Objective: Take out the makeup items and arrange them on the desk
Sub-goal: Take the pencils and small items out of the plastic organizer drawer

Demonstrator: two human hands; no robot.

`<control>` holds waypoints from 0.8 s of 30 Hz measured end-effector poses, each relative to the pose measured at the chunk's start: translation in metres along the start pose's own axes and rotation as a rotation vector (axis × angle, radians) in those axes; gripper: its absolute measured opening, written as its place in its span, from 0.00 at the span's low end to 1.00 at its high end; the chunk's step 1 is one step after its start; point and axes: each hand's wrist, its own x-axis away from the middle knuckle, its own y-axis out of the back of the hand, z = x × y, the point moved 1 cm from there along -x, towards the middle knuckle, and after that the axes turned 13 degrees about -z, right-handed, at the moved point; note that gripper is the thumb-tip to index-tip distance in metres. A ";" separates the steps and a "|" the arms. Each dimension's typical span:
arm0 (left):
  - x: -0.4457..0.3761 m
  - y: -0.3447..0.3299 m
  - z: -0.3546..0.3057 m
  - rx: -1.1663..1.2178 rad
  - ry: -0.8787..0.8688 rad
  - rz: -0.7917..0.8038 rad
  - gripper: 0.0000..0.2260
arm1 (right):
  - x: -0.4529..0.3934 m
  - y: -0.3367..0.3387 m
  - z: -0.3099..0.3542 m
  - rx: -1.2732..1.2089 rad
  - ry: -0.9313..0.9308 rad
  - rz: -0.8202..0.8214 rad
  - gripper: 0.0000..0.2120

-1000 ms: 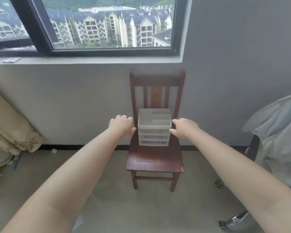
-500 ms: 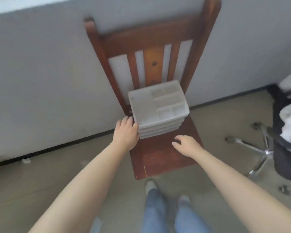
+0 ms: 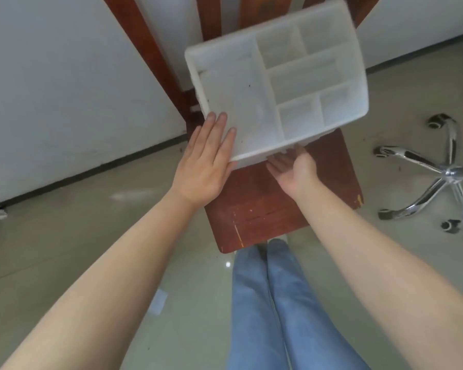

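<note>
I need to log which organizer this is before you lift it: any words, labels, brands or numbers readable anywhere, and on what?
None readable.
White plastic organizer: no label, brand or number shows on its top compartments or rim.
Wooden chair: only scratches.
Paper scrap on the floor: blank or too blurred to tell.

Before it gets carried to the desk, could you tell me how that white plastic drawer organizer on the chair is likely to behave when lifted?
The organizer is probably stiff: moulded walls and dividers. Likely light, since every top compartment looks empty, though drawer contents are hidden. Its smooth sides may slip; the left hand lies flat against one, the right hand reaches below the front. Drawers might slide out if tilted.
</note>
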 end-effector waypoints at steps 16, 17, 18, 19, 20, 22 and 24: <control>-0.004 0.002 -0.003 -0.019 -0.001 0.013 0.20 | 0.000 0.073 -0.032 -0.036 -0.126 0.030 0.22; -0.005 0.004 -0.003 -0.020 0.006 0.022 0.20 | 0.001 0.081 -0.037 -0.022 -0.134 -0.001 0.15; -0.005 0.005 -0.003 -0.022 0.013 0.031 0.21 | 0.001 0.087 -0.040 -0.006 -0.145 -0.021 0.09; -0.004 0.006 -0.003 -0.030 0.028 0.040 0.21 | 0.001 0.091 -0.041 0.009 -0.148 -0.029 0.06; -0.002 0.008 -0.006 -0.039 0.059 0.050 0.21 | 0.001 0.093 -0.041 0.029 -0.143 -0.028 0.07; 0.009 0.009 -0.018 -0.042 0.187 0.071 0.22 | -0.001 0.092 -0.036 0.086 -0.125 -0.020 0.08; 0.026 0.011 -0.042 -0.003 0.382 0.132 0.24 | 0.001 0.090 -0.029 0.210 -0.109 -0.005 0.07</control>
